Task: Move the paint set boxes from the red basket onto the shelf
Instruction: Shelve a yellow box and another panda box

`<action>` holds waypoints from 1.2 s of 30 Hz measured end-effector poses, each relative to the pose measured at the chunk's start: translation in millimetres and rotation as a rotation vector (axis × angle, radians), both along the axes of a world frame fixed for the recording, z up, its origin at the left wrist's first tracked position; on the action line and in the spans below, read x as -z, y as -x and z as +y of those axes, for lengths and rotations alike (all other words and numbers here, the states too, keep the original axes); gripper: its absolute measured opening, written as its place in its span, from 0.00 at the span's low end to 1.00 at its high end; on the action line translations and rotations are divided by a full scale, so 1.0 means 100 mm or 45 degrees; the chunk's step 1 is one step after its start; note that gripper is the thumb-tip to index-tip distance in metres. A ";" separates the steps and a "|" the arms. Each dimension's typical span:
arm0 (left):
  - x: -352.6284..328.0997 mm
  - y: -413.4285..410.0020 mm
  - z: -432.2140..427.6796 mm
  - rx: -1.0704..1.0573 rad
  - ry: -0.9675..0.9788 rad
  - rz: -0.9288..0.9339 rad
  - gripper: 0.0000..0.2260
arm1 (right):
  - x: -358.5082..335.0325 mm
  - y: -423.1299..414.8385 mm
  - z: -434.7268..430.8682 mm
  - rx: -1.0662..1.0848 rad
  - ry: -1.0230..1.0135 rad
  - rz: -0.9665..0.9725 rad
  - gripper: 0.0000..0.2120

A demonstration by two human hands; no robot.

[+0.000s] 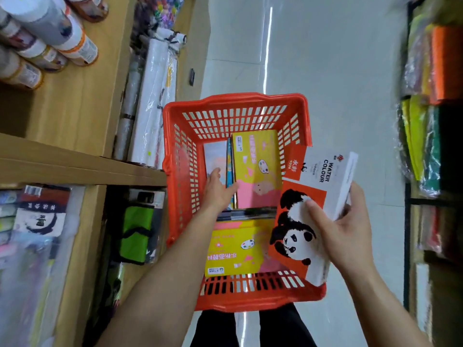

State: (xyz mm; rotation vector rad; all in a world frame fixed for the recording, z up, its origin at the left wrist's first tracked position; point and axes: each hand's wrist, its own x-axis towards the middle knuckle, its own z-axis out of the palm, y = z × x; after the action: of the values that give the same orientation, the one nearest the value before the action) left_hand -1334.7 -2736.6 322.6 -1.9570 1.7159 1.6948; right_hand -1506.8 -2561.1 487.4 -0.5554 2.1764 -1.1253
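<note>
While right fingers [315, 209] clamp the panda box [298, 221], left fingers [218, 175], apart, reach among boxes [255, 164] inside the basket [225, 106].

Left hand [218, 190] extended forward and downward on a nearly straight bare forearm, fingers loosely spread, palm turned inward. Right hand [344, 220] raised at the right, wrist bent, thumb and fingers closed in a grip.
</note>
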 end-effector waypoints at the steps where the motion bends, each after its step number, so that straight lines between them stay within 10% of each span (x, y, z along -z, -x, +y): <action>1: 0.08 0.02 -0.01 0.022 -0.029 -0.024 0.39 | 0.02 -0.01 0.06 -0.005 -0.019 -0.011 0.28; 8: 0.31 0.20 0.15 0.391 0.217 -0.211 0.43 | 0.23 0.05 0.22 0.027 -0.046 -0.112 0.28; 19: 0.48 0.39 0.30 -0.034 0.210 -0.217 0.59 | 0.30 0.16 0.28 0.017 -0.063 -0.135 0.26; 36: 0.38 0.43 0.18 -0.179 0.021 0.093 0.34 | 0.32 0.18 0.27 -0.047 -0.157 -0.114 0.30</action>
State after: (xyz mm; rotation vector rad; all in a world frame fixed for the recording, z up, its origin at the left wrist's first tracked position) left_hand -1378.0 -2718.5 284.4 -2.0946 1.6561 1.8243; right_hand -1524.7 -2534.4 455.4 -0.4802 2.1328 -0.9702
